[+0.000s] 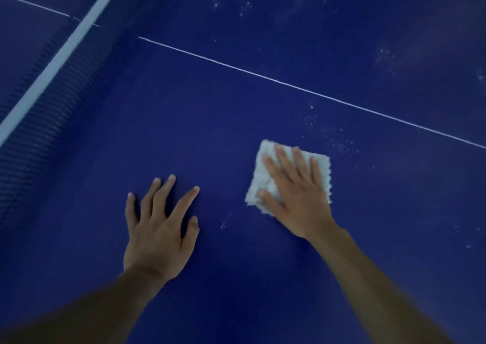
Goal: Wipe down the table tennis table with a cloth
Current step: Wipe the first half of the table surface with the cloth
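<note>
The dark blue table tennis table (210, 122) fills the view. A folded white cloth (265, 175) lies flat on it right of centre. My right hand (294, 193) presses down on the cloth with straight, spread fingers, covering most of it. To the left of the cloth, my left hand (160, 222) rests flat on the bare surface, fingers spread, holding nothing. White dust specks (339, 141) dot the surface just beyond the cloth and further off at the upper right.
The net (39, 122) with its white top band (63, 54) runs diagonally along the left side. A thin white centre line (289, 83) crosses the table beyond the hands. A small white streak (226, 221) lies between the hands.
</note>
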